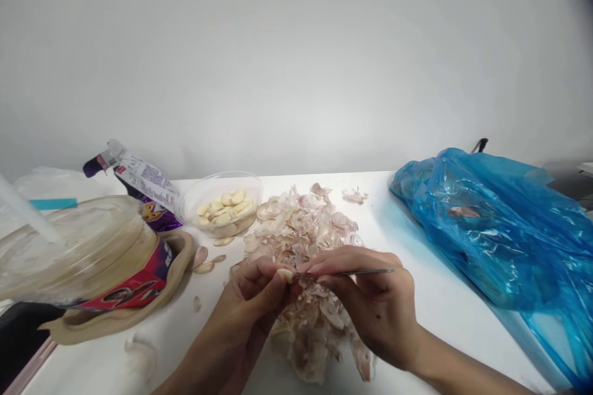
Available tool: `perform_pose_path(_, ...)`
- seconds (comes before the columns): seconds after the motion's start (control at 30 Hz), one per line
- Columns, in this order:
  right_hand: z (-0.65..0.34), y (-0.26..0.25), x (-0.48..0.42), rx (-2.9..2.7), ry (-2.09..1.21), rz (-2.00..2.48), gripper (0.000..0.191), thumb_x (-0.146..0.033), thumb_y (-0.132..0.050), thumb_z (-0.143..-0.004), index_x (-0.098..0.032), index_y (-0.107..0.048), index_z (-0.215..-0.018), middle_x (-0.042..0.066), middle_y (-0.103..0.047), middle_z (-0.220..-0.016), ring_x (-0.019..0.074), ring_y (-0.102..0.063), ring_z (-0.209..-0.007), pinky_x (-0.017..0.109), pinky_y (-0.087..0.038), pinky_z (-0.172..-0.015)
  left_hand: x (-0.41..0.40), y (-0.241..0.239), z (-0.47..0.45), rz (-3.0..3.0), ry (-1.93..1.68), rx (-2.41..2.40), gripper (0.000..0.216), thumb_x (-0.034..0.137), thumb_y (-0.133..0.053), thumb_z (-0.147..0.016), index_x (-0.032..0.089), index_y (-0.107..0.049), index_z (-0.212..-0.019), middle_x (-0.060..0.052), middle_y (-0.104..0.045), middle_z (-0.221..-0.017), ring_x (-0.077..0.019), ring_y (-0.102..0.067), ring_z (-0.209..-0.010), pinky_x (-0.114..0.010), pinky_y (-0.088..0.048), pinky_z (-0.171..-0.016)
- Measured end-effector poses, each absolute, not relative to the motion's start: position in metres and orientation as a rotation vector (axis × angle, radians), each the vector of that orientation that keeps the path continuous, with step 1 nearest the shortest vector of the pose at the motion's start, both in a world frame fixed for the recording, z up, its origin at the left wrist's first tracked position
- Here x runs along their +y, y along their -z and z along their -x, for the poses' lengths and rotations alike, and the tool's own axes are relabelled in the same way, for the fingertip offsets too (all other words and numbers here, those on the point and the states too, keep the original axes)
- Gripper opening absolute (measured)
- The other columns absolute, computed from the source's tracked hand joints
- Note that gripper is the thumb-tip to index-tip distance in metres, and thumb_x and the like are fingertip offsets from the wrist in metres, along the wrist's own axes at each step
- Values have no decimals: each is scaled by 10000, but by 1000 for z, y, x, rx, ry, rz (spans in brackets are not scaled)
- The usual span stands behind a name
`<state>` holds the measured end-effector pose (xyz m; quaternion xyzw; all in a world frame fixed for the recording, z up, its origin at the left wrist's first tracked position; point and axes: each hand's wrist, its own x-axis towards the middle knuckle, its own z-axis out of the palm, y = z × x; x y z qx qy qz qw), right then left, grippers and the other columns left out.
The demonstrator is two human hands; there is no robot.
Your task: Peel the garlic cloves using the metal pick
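Note:
My left hand (260, 296) pinches a pale garlic clove (284, 275) between thumb and fingers. In my right hand (370, 299) is a thin metal tool (365, 272), one end sticking out past the knuckles and the other meeting the clove. Whether it is a small knife cannot be made out. Both hands are close together above a heap of garlic skins (306, 228). Behind my left hand, a clear plastic container (252, 188) holds several peeled cloves (227, 205). A few unpeeled cloves (204, 267) lie on the white table left of the heap.
On the left stands a large plastic cup (134, 241) with a wide straw (28, 210), a beige sleeve round its base. Behind it leans a purple snack packet (148, 188). A blue plastic bag (482, 228) covers the table's right side. A white wall (296, 62) rises behind.

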<state>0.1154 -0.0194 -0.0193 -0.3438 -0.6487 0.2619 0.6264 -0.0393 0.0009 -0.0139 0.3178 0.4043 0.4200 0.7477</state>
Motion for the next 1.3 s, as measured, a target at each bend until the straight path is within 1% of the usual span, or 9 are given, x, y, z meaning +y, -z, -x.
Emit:
perform_pose_path(0.3, -117, 20, -19, -1449, -621, 825, 147, -69, -586, -788, -171, -679, -837, 51, -709, -779, 162, -668, -721, 286, -564, -649, 0, 11, 38, -675, -873, 945, 122, 217, -756, -607, 154, -654, -581, 9, -618, -588, -103, -537, -615, -171, -446, -614)
perform_pose_path(0.47, -118, 20, -19, -1443, -628, 856, 171, -60, -577, -788, -187, -675, -847, 39, -708, -796, 160, -666, -728, 287, -561, -650, 0, 11, 36, -697, -893, 916, 121, 200, -760, -598, 152, -654, -563, 13, -605, -567, -95, -525, -575, -169, -443, -578)
perform_pose_path(0.7, -122, 21, -17, -1484, -487, 869, 184, -70, -558, -801, -198, -670, -872, 42, -708, -818, 165, -663, -754, 291, -552, -656, 2, 12, 37, -652, -890, 859, 70, 156, -756, -606, 160, -689, -628, 13, -632, -606, -84, -563, -593, -147, -472, -597)
perform_pose_path(0.83, -122, 23, -17, -1538, -397, 858, 205, -36, -569, -783, -184, -655, -894, 50, -701, -837, 160, -659, -768, 287, -550, -671, 3, 12, 38, -648, -892, 838, 50, 152, -741, -629, 169, -700, -652, 12, -639, -628, -80, -569, -617, -144, -477, -633)
perform_pose_path(1.07, -119, 20, -19, -1634, -428, 738, 238, -32, -583, -769, -183, -628, -947, 66, -699, -852, 167, -659, -780, 295, -566, -667, 1, 11, 36, -632, -896, 911, 83, 195, -740, -634, 176, -684, -693, 5, -645, -694, -105, -583, -683, -175, -485, -662)
perform_pose_path(1.3, -120, 17, -19, -1661, -472, 704, 202, -72, -586, -779, -186, -629, -940, 71, -700, -860, 174, -664, -788, 299, -572, -677, -1, 11, 37, -601, -908, 895, 139, 203, -766, -595, 175, -707, -718, -4, -670, -720, -121, -607, -706, -192, -502, -679)
